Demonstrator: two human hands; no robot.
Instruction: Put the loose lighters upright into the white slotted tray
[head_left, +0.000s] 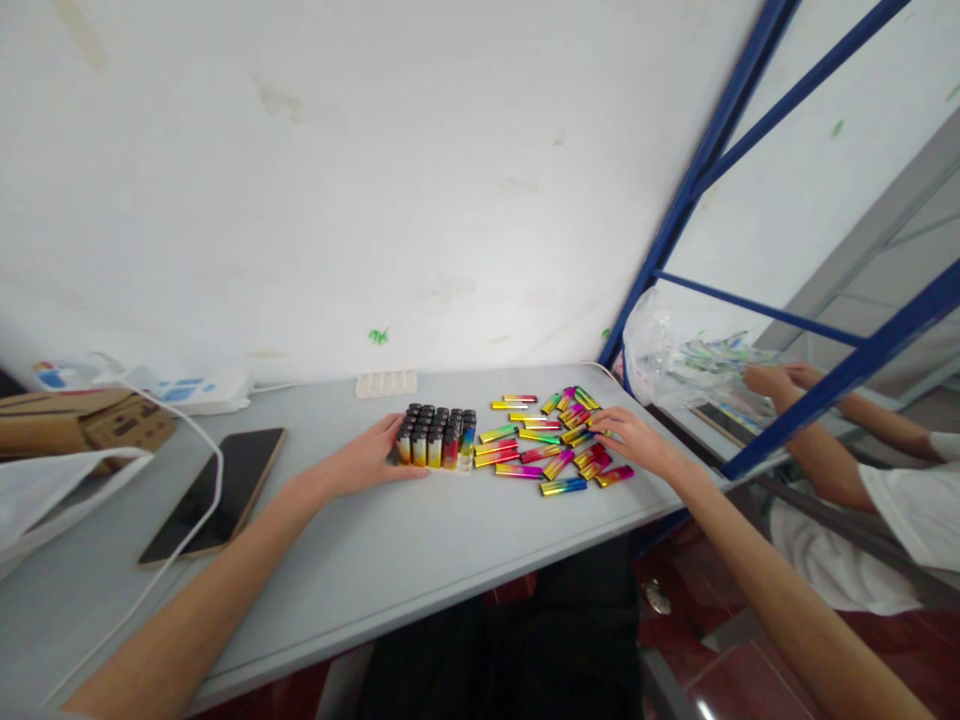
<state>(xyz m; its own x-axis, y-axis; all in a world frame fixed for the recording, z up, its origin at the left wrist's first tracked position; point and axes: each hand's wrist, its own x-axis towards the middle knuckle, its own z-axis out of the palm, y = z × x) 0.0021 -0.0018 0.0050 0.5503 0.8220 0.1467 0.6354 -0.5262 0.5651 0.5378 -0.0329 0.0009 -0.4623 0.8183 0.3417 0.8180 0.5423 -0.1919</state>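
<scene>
Black-topped lighters (429, 440) with yellow, red and blue bodies stand upright in tight rows in a pale tray (461, 466). My left hand (373, 455) clasps the left end of this block, fingers behind and thumb along the front. To the right of it many loose metallic lighters (559, 463) lie scattered, in yellow, pink, red, green and blue. Over the right side of that pile is my right hand (632, 437), fingers spread and partly bent, their tips at the lighters. No lighter shows clearly lifted in it.
A phone (214, 495) and white cable (217, 470) lie on the grey table (337, 580) at left, beside a cardboard box (120, 425). A white slotted tray (386, 384) sits by the wall. Blue metal frame (667, 225) and a plastic bag (651, 345) bound the right; beyond, another person's hands (780, 380) work.
</scene>
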